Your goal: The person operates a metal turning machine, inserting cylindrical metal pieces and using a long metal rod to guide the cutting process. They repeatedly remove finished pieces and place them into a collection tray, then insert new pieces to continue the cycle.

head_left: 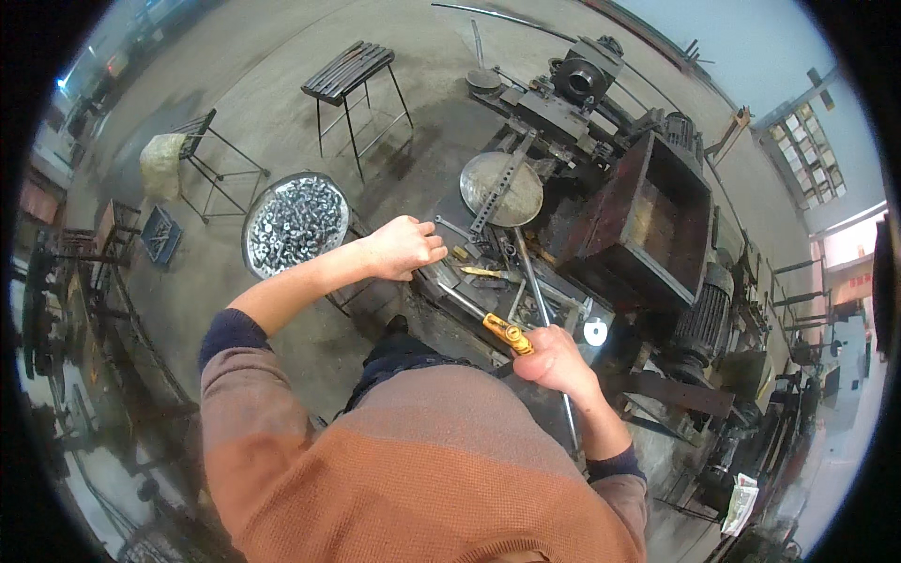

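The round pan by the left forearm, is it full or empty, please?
The pan looks well filled: small metal parts spread nearly to its rim.

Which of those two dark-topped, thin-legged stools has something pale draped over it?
The one farther left: a pale yellowish covering hangs over its end. The other stool has no such covering.
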`<state>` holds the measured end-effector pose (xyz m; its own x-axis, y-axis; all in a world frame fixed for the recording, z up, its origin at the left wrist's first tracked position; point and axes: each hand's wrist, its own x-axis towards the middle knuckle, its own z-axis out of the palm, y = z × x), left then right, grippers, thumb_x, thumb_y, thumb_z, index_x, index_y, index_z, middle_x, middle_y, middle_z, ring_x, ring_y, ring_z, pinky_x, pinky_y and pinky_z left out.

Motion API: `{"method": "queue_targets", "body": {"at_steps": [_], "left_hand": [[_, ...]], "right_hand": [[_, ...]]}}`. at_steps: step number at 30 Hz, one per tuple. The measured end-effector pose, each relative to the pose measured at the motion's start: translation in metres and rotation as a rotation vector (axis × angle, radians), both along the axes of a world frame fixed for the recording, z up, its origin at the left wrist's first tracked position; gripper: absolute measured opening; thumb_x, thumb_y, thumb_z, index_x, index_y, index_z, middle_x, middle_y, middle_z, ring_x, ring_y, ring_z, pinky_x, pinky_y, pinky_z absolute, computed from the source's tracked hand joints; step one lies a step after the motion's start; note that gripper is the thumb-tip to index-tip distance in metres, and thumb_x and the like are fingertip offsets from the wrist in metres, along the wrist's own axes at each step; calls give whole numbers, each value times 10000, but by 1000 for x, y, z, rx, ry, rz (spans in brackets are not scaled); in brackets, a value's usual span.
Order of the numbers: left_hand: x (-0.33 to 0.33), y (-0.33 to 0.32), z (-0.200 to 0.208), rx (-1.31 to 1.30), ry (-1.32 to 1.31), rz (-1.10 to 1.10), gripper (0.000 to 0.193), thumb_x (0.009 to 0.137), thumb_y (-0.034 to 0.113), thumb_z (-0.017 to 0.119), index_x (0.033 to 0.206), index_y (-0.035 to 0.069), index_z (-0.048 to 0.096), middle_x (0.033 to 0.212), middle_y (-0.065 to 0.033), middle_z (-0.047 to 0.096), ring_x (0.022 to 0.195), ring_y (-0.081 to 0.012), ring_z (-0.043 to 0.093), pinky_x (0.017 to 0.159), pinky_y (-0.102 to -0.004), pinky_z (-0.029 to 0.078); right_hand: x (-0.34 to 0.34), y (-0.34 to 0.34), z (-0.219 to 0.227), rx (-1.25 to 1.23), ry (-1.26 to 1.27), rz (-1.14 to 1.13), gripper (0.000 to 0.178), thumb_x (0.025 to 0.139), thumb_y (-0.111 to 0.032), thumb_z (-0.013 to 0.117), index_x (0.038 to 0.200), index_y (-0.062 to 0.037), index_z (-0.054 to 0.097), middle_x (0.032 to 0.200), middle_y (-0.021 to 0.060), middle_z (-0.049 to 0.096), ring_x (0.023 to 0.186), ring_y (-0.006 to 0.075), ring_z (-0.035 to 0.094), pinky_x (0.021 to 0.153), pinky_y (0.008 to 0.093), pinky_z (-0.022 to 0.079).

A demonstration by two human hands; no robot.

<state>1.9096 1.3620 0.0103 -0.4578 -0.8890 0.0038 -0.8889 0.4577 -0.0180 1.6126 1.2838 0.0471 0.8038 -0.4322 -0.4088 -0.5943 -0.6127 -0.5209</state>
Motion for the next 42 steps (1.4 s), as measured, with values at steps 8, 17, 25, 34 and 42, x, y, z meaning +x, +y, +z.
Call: {"method": "queue_targets", "body": {"at_steps": [8,17,25,34,42], "left_hand": [[91,8,-10,-71,185,-54,401,484,151,694,847,70,543,786,-30,551,801,-226,537,620,-339,488],[142,-1,-22,-41,226,-117,422,470,125,679,871,74,559,803,-24,573,789,-226,545,609,-340,485],[139,8,-34,9,259,-137,466,498,139,680,942,82,550,727,-35,570,749,-234,550,593,-352,477],[133,6,-25,-12,198,-100,521,466,141,697,960,85,541,755,-28,573,752,-231,552,598,-348,478],[128,1,-25,-10,266,-6,552,457,140,696,988,85,555,800,-25,593,791,-227,563,621,-349,483]], "right_hand": [[74,23,7,-82,179,42,274,587,-271,541,724,-44,615,701,206,598,713,370,593,654,433,472],[128,37,-15,21,156,-2,263,615,-264,540,731,-39,612,703,202,595,689,386,584,616,425,473],[114,26,-9,349,-28,-131,240,625,-219,549,745,-20,609,687,204,578,667,360,577,581,388,450],[112,14,-27,39,117,-67,292,580,-278,554,694,-12,591,695,223,578,684,391,576,600,416,461],[111,6,-20,394,108,-147,268,650,-249,544,725,3,597,681,222,573,659,405,562,572,402,462]]}}
